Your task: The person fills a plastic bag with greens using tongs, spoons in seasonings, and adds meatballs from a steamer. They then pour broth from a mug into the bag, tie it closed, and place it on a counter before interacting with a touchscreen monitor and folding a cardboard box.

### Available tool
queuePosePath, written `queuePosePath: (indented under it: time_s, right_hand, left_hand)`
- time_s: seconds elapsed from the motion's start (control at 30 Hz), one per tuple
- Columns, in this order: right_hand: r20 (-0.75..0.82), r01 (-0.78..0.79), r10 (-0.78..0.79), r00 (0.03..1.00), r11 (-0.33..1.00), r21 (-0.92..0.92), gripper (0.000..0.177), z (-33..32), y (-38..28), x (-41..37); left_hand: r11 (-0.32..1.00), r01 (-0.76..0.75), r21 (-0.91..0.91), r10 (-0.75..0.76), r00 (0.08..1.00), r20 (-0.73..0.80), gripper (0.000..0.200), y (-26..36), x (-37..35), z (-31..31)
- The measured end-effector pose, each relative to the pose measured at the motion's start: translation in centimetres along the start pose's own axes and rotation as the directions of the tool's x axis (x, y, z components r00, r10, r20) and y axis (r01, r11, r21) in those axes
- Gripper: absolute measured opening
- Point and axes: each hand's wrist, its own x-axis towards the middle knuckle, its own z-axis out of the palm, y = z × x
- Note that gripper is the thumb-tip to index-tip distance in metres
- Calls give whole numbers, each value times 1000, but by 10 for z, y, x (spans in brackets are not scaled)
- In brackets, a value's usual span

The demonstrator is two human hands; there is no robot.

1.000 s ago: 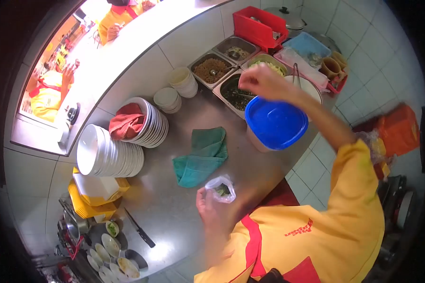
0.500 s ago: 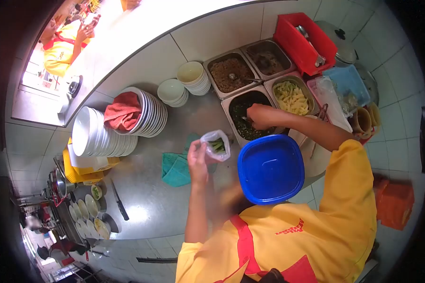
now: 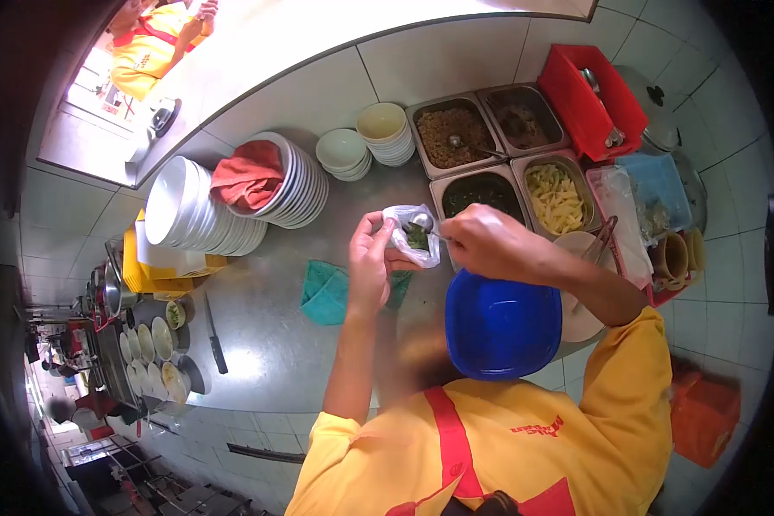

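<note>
My left hand [image 3: 371,262] grips a small clear plastic bag [image 3: 430,251] by its side, its mouth held open. Chopped greens [image 3: 415,237] show inside. In my right hand [image 3: 488,241] is a metal spoon [image 3: 422,222], its bowl at the mouth of the bag. Just beyond the right hand sits a steel pan of dark chopped greens in liquid [image 3: 482,191], partly covered by the hand. A blue plastic tub [image 3: 503,335] lies below the right forearm.
Adjoining pans hold brown minced food [image 3: 443,142], pale yellow strips [image 3: 559,198] and a dark remainder [image 3: 525,129]. Stacked bowls [image 3: 383,129] and plates [image 3: 292,185] stand behind. A green cloth [image 3: 324,294] and a knife [image 3: 216,344] lie on the steel counter [image 3: 258,318].
My right hand has lifted the spoon out of the pan of dark greens and brought it left to the bag. The view has shifted slightly.
</note>
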Motion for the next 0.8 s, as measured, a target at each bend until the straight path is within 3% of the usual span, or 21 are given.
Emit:
queuePosePath:
  time_s: [0.07, 0.17, 0.27, 0.3, 0.33, 0.37, 0.4, 0.53, 0.6, 0.63, 0.67, 0.73, 0.77, 0.8]
  right_hand:
    - [16, -22, 23, 1000, 1000, -13, 10, 0, -6, 4]
    - [93, -159, 138, 986, 943, 291, 15, -22, 5, 5]
    - [242, -373, 284, 928, 712, 595, 18, -25, 35, 2]
    - [316, -501, 390, 865, 637, 585, 17, -36, 34, -1]
    - [310, -514, 412, 857, 632, 581, 17, -33, 44, -1]
    - [177, -444, 407, 896, 820, 361, 17, -22, 60, -3]
    - [55, -373, 369, 928, 924, 90, 19, -18, 71, -7]
    - [-41, -435, 434, 900, 898, -58, 18, -13, 87, -25]
    - [-433, -316, 213, 876, 931, -182, 14, -20, 94, -43]
    - [-351, -333, 250, 902, 921, -201, 10, -32, 89, -59]
    - [-363, -365, 276, 890, 908, -206, 10, -43, 81, -77]
    - [-48, -525, 528, 848, 824, -213, 14, -56, 69, -119]
    - [-60, -541, 542, 838, 813, -213, 14, -51, 73, -140]
    - [-37, -475, 504, 863, 783, -401, 13, -38, 84, -163]
  left_hand:
    - [1000, -13, -25, 14, 1000, 22, 16, 2, -4, -2]
    - [998, -34, -51, 35, 999, 22, 15, 6, -8, -5]
    - [998, -21, -64, 23, 999, 31, 14, 6, -14, -16]
    - [998, -22, -58, 22, 1000, 9, 13, 6, -16, -19]
    - [999, -17, -52, 17, 1000, -10, 12, 5, -18, -22]
    - [999, -42, 9, 43, 998, -37, 11, -5, -16, -35]
    - [999, -37, -5, 37, 998, -52, 10, -7, -20, -38]
    - [993, 56, 101, -56, 998, 2, 14, -2, -45, -49]
    - [986, 96, 139, -98, 995, 13, 14, -4, -62, -58]
    - [984, 114, 136, -122, 991, 48, 14, -11, -70, -61]
    - [985, 127, 120, -132, 991, 37, 15, -17, -80, -65]
    - [983, 148, 113, -153, 987, 41, 15, -26, -98, -78]
    - [978, 175, 117, -181, 983, 38, 15, -36, -107, -82]
    - [973, 201, 115, -206, 978, 32, 16, -43, -117, -84]
